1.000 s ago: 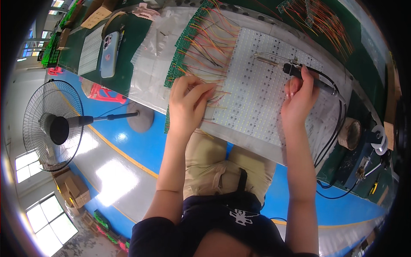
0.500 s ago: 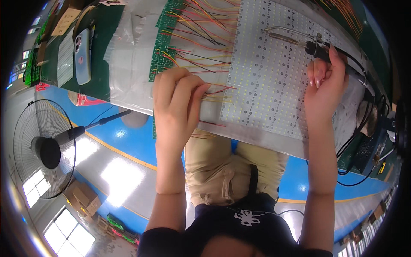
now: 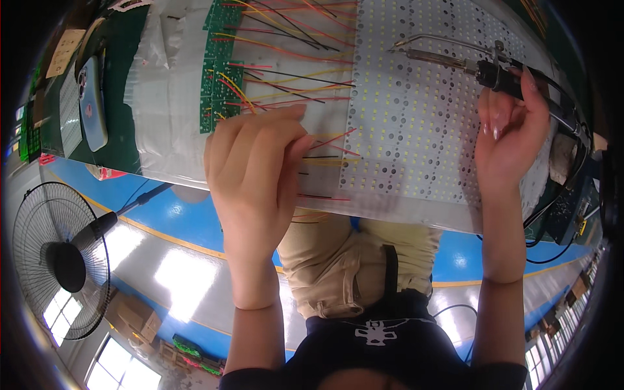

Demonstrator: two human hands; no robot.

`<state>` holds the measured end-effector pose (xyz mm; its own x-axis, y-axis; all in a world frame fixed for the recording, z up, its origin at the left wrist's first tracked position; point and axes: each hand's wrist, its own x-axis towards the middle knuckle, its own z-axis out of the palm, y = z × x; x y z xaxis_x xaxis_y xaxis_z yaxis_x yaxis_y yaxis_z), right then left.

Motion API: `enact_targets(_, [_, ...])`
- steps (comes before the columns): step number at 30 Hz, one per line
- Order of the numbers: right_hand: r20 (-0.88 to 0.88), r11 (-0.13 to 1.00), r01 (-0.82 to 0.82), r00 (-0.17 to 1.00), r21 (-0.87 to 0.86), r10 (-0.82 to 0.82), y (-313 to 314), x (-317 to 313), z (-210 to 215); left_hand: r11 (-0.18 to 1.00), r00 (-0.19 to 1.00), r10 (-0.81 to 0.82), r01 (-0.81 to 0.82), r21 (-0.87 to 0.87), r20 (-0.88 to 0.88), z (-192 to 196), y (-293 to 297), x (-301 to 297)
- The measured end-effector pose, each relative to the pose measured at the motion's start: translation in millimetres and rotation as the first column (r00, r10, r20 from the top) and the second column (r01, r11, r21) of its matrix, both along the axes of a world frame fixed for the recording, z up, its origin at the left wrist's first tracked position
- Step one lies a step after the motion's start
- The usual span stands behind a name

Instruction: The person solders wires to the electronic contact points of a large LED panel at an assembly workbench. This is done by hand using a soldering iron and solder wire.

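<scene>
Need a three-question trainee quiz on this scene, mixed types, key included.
1. Which hand holds the soldering iron?
2. True or false: the phone lies to the left of the green circuit boards.
3. Fill in: coloured ___ lie between the green circuit boards and the pale dotted panel.

Key: 1. The right hand. 2. True. 3. Wires.

Left of centre, my left hand (image 3: 253, 159) hides parts of some wires (image 3: 336, 138); whether it grips any, I can't tell. The top edge crops the green circuit boards (image 3: 216, 81) and dotted panel (image 3: 406, 130).
</scene>
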<state>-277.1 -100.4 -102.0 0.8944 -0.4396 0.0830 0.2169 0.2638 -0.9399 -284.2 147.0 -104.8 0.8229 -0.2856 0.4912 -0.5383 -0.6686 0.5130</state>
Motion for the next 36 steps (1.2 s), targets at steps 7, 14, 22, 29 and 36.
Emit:
enact_targets(7, [-0.026,0.997,-0.069,0.997,0.022,0.069,1.0,-13.3,4.1,0.992,0.992,0.126,-0.125,0.031,-0.021,-3.1,-11.0,-1.0])
enact_targets(14, [-0.079,0.993,-0.118,0.990,-0.017,0.116,9.4,-15.2,5.4,0.988,0.988,0.151,-0.151,0.006,0.000,-5.4,-19.1,2.4])
enact_targets(22, [-0.140,0.989,-0.148,0.980,-0.026,0.143,14.2,-12.2,7.3,0.988,0.988,0.154,-0.154,0.004,0.001,-11.3,-20.1,3.7])
enact_targets(29, [-0.176,0.990,-0.138,0.976,-0.028,0.131,16.8,-13.6,8.6,0.987,0.987,0.161,-0.161,0.029,0.019,-9.8,-18.5,4.4])
enact_targets(36, [-0.148,0.987,-0.159,0.977,-0.010,0.156,17.2,-12.3,7.5,0.987,0.987,0.161,-0.161,0.011,0.003,-11.1,-20.9,5.6])
